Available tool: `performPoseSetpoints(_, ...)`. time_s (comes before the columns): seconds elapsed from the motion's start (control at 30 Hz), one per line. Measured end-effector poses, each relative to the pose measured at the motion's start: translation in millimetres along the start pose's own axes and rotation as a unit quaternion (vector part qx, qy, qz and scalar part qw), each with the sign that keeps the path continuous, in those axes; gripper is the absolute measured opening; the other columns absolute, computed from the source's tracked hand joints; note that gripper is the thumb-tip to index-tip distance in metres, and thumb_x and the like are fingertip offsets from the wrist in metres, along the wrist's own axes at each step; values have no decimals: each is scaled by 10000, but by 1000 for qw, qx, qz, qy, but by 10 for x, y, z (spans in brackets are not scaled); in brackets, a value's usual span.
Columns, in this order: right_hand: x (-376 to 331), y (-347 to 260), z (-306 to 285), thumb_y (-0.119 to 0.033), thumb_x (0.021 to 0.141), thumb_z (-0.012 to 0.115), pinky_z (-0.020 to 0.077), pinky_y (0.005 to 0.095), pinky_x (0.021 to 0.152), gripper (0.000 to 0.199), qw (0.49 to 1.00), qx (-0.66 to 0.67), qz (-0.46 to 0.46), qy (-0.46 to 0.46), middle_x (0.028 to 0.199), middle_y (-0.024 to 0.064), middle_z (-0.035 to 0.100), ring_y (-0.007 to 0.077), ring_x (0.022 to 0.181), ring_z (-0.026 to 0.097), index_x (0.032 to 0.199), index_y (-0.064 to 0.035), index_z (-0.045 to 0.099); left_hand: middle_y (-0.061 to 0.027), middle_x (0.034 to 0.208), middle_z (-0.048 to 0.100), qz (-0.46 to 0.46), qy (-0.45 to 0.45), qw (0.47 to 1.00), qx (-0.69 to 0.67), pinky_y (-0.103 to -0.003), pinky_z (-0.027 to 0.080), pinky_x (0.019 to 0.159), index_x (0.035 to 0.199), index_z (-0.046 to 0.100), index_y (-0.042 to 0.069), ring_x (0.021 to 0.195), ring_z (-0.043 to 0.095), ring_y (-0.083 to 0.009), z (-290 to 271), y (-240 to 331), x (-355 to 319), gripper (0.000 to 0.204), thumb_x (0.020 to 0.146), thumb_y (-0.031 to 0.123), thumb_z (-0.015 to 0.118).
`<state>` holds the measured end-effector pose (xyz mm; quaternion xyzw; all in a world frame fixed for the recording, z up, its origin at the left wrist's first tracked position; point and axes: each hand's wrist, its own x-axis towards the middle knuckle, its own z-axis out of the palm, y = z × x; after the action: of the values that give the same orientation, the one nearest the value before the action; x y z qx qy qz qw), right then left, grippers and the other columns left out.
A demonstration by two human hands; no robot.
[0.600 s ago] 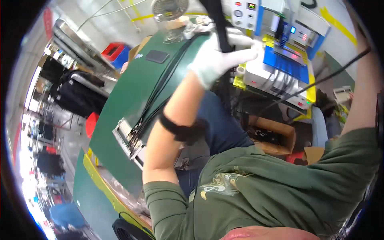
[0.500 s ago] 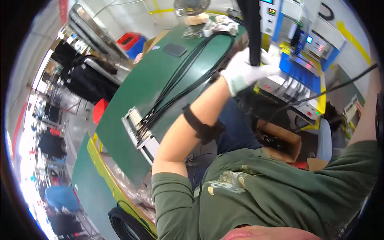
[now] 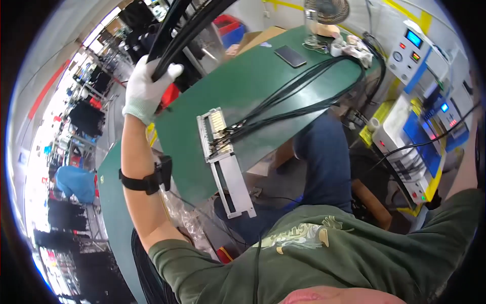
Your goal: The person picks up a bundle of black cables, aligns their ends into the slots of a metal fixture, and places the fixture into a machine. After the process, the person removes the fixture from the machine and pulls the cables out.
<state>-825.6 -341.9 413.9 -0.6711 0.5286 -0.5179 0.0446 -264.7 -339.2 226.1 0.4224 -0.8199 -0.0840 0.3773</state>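
My left hand (image 3: 147,87), in a white glove, is raised over the far left edge of the green table. Its fingers are closed round a thick bundle of black cables (image 3: 185,38), which runs up out of the picture. Of my right arm (image 3: 461,178) only a part shows at the right rim; the hand itself is out of sight. On the table lies a metal wire-holding fixture (image 3: 217,126) with a row of pale slots. More black cables (image 3: 298,86) run from it across the table, their ends gathered at the fixture.
The green table (image 3: 197,93) bears a dark phone (image 3: 290,56) and crumpled white gloves (image 3: 357,50) near a fan (image 3: 326,10). At the right stands a blue and white machine (image 3: 422,131) with lit displays. A coil of black cable (image 3: 144,268) lies at the lower left.
My left hand has swung from the machine on the right to the left side of the table, carrying the cable bundle. My view has turned to the right. The right hand has left the picture.
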Motion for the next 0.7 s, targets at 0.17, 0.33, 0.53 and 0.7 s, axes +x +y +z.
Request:
performPoseSetpoints(0.17, 804, 515, 1373, -207, 880, 644, 378, 325, 475, 158, 991, 132, -13, 4, 607, -29, 512, 104, 532, 443, 743, -134, 674, -173, 1018, 616, 59, 14, 939, 339, -411, 481, 883, 1023, 712, 52, 995, 596, -371, -580, -1349, -90, 342, 817, 322, 753)
performPoseSetpoints(0.33, 216, 1483, 3253, -181, 869, 677, 369, 323, 444, 102, 977, 188, 96, -42, 596, 26, 556, 128, 473, 465, 854, -81, 690, -192, 1057, 605, -136, -170, 907, 361, -423, 476, 918, 1005, 715, 67, 1035, 582, -377, -532, -2153, -456, 361, 836, 386, 706)
performPoseSetpoints(0.53, -780, 2588, 4593, -171, 887, 646, 414, 408, 464, 193, 917, 225, 304, -125, 573, 67, 482, 214, 467, 459, 738, -64, 586, -156, 946, 624, -149, -315, 905, 242, -400, 477, 904, 1062, 744, 90, 993, 597, -340, 372, -2750, -750, 405, 813, 404, 687)
performPoseSetpoints(0.7, -1038, 3259, 4952, -138, 869, 666, 510, 425, 470, 176, 870, 145, 428, -198, 694, 89, 548, 216, 519, 513, 947, 0, 591, -100, 1136, 668, -215, -371, 885, 182, -384, 515, 909, 1064, 761, 231, 1020, 651, -302, 239, -3252, -411, 276, 842, 338, 636)
